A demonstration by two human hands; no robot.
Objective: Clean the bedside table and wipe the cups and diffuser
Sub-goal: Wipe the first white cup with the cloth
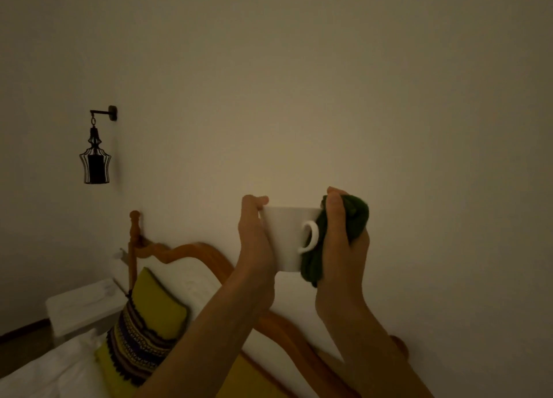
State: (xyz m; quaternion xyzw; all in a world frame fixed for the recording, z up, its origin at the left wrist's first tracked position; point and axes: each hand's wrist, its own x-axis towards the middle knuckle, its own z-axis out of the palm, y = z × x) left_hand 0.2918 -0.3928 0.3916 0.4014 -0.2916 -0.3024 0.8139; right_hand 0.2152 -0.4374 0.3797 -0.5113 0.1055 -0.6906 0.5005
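A white cup (288, 236) with a looped handle is held up in front of the wall, its handle facing me. My left hand (254, 233) grips the cup's left side, thumb on the rim. My right hand (344, 233) is closed on a bunched dark green cloth (356, 218), which is pressed against the cup's right side and wraps down beside the handle. The inside of the cup is hidden. No diffuser is in view.
A curved wooden headboard (191, 248) runs below my arms. A yellow patterned cushion (149, 316) leans on white bedding. A white bedside table (83, 305) stands at the far left. A dark hanging wall lantern (95, 158) is mounted above it.
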